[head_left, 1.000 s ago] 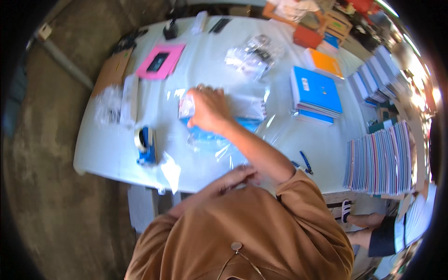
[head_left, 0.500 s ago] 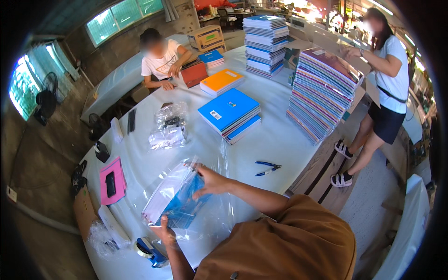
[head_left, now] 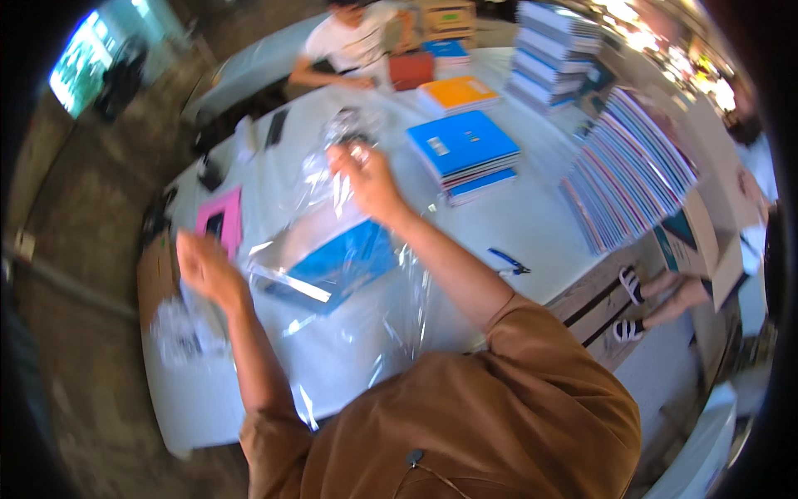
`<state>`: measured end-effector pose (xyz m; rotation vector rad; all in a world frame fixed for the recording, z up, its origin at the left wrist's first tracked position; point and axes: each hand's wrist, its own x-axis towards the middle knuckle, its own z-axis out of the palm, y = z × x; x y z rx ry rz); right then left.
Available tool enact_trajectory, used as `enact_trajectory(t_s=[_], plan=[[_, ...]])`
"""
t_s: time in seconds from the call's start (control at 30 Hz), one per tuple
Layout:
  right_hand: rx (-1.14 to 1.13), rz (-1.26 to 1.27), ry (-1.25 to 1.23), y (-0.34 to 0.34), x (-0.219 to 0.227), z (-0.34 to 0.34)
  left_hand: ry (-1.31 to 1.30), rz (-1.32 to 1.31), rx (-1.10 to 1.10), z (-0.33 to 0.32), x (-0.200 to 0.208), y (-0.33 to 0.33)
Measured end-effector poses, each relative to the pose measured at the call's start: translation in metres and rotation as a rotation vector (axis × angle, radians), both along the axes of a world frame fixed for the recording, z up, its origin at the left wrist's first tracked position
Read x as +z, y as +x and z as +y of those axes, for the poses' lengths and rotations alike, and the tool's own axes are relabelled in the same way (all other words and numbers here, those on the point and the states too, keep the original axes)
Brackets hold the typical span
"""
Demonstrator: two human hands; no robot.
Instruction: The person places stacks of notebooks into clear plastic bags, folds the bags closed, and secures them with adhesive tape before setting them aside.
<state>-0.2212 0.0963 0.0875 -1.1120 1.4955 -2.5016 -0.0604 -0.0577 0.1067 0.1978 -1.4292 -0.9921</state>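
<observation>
A clear plastic bag point(head_left: 291, 283) with a blue-covered notebook stack point(head_left: 353, 254) in it lies before me, glare streaking its film. Beside the bag's left end, my left hand point(head_left: 209, 270) is raised and blurred, its fingers closed together. My right hand point(head_left: 366, 179) is above the bag's far edge with fingers curled in a pinch. Whether film is caught in either hand is too blurred to tell. Beyond my right hand sits a heap of crumpled clear plastic packaging point(head_left: 341, 125).
Blue notebooks point(head_left: 461, 145) and an orange stack point(head_left: 457, 93) stand farther back. Tall notebook piles point(head_left: 628, 175) line the right side, near blue-handled nippers point(head_left: 509, 262). A dark phone rests on a pink folder point(head_left: 233, 212) at left. One person sits across the table; another stands at right.
My hands have left the sides of the bagged stack. The left moved up and left, the right up and away from me. The view has shifted, and the bag lies flatter.
</observation>
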Motion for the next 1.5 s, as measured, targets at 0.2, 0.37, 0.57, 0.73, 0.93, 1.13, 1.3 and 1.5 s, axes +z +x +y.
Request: enact_trajectory(t_s=[0.2, 0.37, 0.57, 0.73, 0.93, 1.13, 1.3, 1.5], plan=[[-0.671, 0.52, -0.332, -0.061, 0.063, 0.023, -0.107, 0.155, 0.161, -0.01, 0.048, 0.003], [-0.543, 0.291, -0.621, -0.026, 0.081, 0.078, -0.046, 0.056, 0.035, -0.049, 0.025, 0.05], [0.244, 1.08, 0.246, 0.084, -0.111, 0.058, 0.018, -0.452, -0.303, -0.002, -0.13, 0.05], [-0.109, 1.297, 0.702, 0.06, -0.092, 0.026, 0.189, -0.47, -0.206, 0.049, -0.12, 0.028], [-0.103, 1.211, 0.905, 0.035, -0.055, -0.015, 0.109, -0.454, 0.252, 0.062, -0.114, 0.027], [-0.249, 1.014, 0.829, 0.021, -0.049, -0.037, -0.51, -0.81, 0.608, 0.069, -0.095, 0.027], [-0.763, 0.359, -0.078, 0.032, -0.047, -0.004, -0.633, -0.932, 0.378, 0.084, -0.08, -0.003], [-0.317, 0.743, 0.565, 0.03, -0.08, 0.034, -0.549, -0.887, 0.157, 0.089, -0.078, -0.02]])
